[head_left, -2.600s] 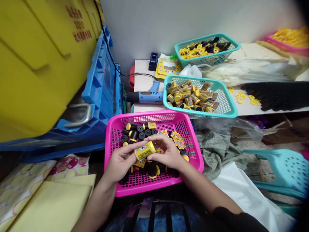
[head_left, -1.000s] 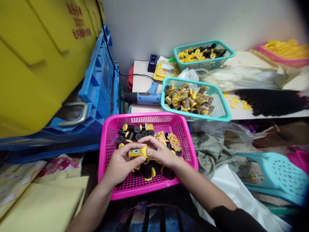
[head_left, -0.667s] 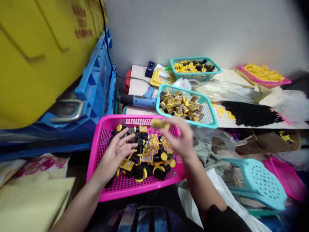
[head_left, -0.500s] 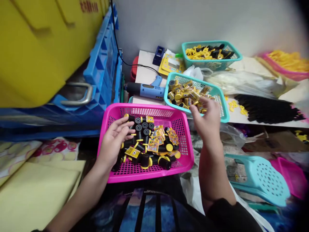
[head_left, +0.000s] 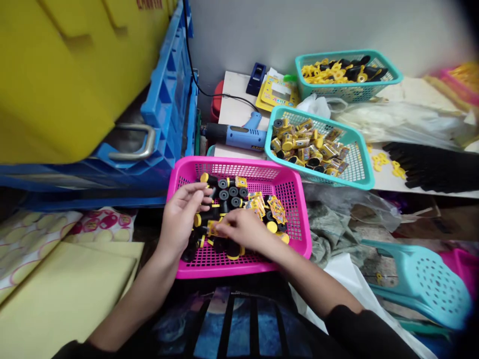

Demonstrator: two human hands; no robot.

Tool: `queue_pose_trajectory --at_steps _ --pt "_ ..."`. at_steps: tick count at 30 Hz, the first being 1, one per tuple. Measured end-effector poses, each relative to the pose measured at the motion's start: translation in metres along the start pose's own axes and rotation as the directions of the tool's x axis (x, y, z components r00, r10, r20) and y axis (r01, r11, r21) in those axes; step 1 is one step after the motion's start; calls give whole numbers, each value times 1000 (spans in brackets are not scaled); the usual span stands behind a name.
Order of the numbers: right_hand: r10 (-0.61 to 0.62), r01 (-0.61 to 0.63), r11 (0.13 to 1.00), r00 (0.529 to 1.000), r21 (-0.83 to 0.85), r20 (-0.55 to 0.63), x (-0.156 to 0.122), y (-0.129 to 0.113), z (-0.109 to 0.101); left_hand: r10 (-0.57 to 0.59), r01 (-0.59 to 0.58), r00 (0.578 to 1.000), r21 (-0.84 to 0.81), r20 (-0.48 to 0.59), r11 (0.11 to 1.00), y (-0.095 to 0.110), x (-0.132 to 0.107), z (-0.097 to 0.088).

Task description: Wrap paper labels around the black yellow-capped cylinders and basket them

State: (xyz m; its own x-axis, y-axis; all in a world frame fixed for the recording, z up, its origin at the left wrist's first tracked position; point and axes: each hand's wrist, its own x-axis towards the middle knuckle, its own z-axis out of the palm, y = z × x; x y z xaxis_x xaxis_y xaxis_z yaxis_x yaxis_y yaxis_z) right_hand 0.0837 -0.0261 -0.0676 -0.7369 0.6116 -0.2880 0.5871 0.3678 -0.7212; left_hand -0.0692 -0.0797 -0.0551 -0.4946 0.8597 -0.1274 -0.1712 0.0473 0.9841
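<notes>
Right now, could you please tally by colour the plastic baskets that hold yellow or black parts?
Turquoise rectangular plastic baskets: 2 (nearer one, farther one)
Bright pink plastic baskets: 2 (front one beneath the left hand and right hand; blurred one at the right edge, partly out of view)
Total: 4

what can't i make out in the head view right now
Head view, pieces directly under the right hand: hidden by that hand.
Head view, print on the flat yellow pieces: too small to read.
Head view, red lettering: cut off by the top edge.
Head view, far-right pink basket: blurred, cut off by the right edge.
</notes>
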Motion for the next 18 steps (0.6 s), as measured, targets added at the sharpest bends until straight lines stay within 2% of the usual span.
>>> queue_pose_trajectory --at_steps 1,3,5,6,11,14,16,18 --pt "49 -49 983 999 180 7 1 6 -8 -13 11 999 44 44 999 0 0 0" --pt "88 -91 886 996 455 27 1 16 -22 -85 63 980 126 179 990 1 0 1" --pt "78 -67 800 997 596 7 1 21 -30 -175 125 940 182 293 975 1 0 3" --pt "68 -45 771 998 636 -11 1 21 -32 -202 144 927 199 316 969 1 -1 4" --pt "19 51 698 996 715 -89 6 14 -21 -196 137 933 206 302 969 0 -4 7" --pt "53 107 683 979 723 -195 10 10 -13 -177 133 935 158 309 978 -1 -7 10" --pt "82 134 678 963 723 -255 12 9 -11 -150 121 949 118 277 986 -1 -8 12" --pt "71 158 709 954 688 -293 9 9 -12 -134 119 968 81 211 990 -1 -7 13"
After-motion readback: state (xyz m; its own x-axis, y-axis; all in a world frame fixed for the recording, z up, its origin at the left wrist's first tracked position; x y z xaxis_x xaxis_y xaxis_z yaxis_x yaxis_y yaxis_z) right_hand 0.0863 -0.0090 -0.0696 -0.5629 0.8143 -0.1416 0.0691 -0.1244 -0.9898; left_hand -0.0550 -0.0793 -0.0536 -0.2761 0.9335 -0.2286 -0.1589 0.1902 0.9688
